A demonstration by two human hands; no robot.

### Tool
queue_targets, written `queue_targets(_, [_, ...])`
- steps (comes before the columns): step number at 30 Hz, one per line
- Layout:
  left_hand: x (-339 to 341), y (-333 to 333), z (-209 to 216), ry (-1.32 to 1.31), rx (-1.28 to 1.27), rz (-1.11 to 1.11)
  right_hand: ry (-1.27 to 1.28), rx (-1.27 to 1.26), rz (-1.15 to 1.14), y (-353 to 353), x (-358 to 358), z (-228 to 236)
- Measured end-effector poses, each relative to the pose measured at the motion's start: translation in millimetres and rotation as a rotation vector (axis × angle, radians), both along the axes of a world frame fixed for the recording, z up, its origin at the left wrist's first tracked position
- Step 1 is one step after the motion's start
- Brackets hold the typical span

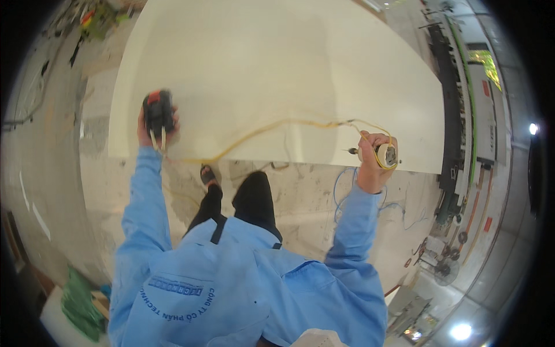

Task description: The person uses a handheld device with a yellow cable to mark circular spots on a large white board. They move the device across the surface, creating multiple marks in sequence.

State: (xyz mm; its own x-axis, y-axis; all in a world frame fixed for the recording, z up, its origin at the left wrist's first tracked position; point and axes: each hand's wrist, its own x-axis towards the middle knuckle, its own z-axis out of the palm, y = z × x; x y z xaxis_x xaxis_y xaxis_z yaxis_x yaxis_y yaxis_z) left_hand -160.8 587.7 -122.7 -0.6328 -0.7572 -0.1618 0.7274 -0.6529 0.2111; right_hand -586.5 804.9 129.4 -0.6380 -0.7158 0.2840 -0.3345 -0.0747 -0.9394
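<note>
I see my left hand (pixel 155 124) clenched around a black-and-red tape measure (pixel 159 111) against the white panel (pixel 277 75), its yellow tape (pixel 254 134) stretching to my right hand (pixel 373 159), which grips a pale roll (pixel 385 155) at the panel's lower edge.

Both arms in blue sleeves reach forward and apart. The left hand (pixel 155 124), at ten o'clock, is closed in a grip; the right hand (pixel 373 159), at two o'clock, is fisted, wrist cocked.
</note>
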Motion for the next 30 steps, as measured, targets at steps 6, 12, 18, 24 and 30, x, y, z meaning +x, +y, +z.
queue_targets(6, [3.6, 3.5, -11.9, -0.055, -0.042, 0.104, 0.565, 0.553, 0.41, 31.2, -84.5, 88.8])
queue_targets(12, [-17.8, -3.5, -9.7, -0.1, -0.026, 0.282, 1.224, 0.469, 0.41, 36.3, -174.8, 118.0])
queue_targets(18, [-94.8, 6.8, -2.4, -0.154, -0.117, 0.427, 1.486, -0.381, -0.197, -52.8, -359.0, 95.3])
queue_targets(24, [-180.8, 40.0, 10.3, -0.103, 0.105, 0.666, 0.879, -0.692, -0.272, -176.0, -458.1, 65.8])
queue_targets(30, [-301.8, 49.5, 17.3, -0.085, 0.143, 0.557, 0.018, -0.676, -0.03, -341.4, -485.9, 6.8])
